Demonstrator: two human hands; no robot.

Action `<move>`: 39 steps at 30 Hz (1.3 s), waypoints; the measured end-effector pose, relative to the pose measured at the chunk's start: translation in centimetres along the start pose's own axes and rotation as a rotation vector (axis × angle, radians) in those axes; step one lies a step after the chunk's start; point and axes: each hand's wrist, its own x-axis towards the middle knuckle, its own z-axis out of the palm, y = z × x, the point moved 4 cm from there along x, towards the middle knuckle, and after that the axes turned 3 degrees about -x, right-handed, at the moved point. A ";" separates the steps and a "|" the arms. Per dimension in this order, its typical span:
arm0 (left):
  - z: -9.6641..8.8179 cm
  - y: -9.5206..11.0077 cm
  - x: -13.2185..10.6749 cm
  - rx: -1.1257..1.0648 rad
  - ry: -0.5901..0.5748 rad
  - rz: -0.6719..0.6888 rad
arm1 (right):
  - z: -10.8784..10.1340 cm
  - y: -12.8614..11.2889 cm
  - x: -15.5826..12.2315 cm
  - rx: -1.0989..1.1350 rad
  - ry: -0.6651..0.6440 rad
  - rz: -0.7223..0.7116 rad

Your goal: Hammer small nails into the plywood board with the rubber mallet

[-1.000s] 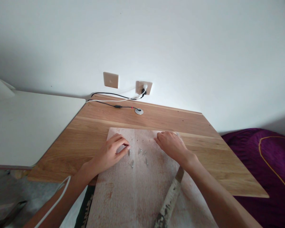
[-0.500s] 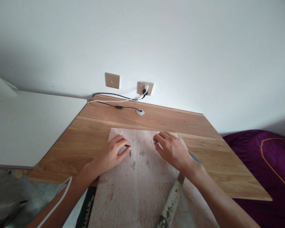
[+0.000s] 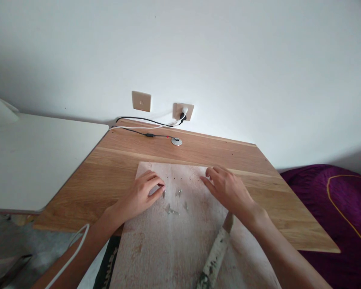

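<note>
My left hand (image 3: 144,192) rests on the pale wooden board (image 3: 156,241), thumb and forefinger pinched together. Whatever may be between those fingertips is too small to make out. Just beside them is a small metal screw or plug (image 3: 164,194). Several similar pieces lie on the board, among them a pair (image 3: 178,193) and a lying one (image 3: 174,212). On the right, my right hand (image 3: 224,184) hovers over the board's far corner with thumb and fingers apart. A row of small dark dots (image 3: 182,178) runs between my hands. Under my right forearm lies a tool with a paint-worn handle (image 3: 215,255); its head is hidden.
The board lies on a wooden tabletop (image 3: 99,172) against a white wall. Cables (image 3: 149,135) run along the back to a socket (image 3: 183,111) and a round grommet (image 3: 176,141). At left stands a white table (image 3: 48,160); at right, purple fabric (image 3: 313,200).
My right hand has shifted right, and its thumb and fingers have parted more. One more small metal piece now shows lying in the near group. My left hand has hardly moved.
</note>
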 end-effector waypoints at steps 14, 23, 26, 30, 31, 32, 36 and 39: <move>0.0 -0.1 0.0 0.000 -0.003 -0.007 | 1.9 1.2 1.2 -0.157 -0.186 -0.022; 0.1 0.0 0.0 0.008 -0.017 -0.012 | -1.1 -3.3 -1.2 0.268 0.072 -0.338; 0.1 0.1 0.0 0.019 -0.011 -0.025 | -1.3 -5.9 -3.0 0.354 0.025 -0.475; 0.1 0.0 0.0 0.017 -0.021 -0.022 | -0.7 -4.7 -3.6 0.396 -0.013 -0.398; 0.2 -0.1 0.0 0.015 -0.024 -0.017 | -0.5 -3.4 -3.3 0.386 0.014 -0.341; 0.2 -0.1 0.0 0.013 -0.027 -0.012 | -0.2 -1.8 -3.0 0.357 0.036 -0.273; 0.2 -0.1 0.0 0.010 -0.014 -0.001 | 0.9 4.7 -1.5 0.114 0.015 0.087; 0.1 -0.1 0.0 0.009 -0.009 -0.005 | 1.6 6.5 -0.8 0.005 -0.130 0.195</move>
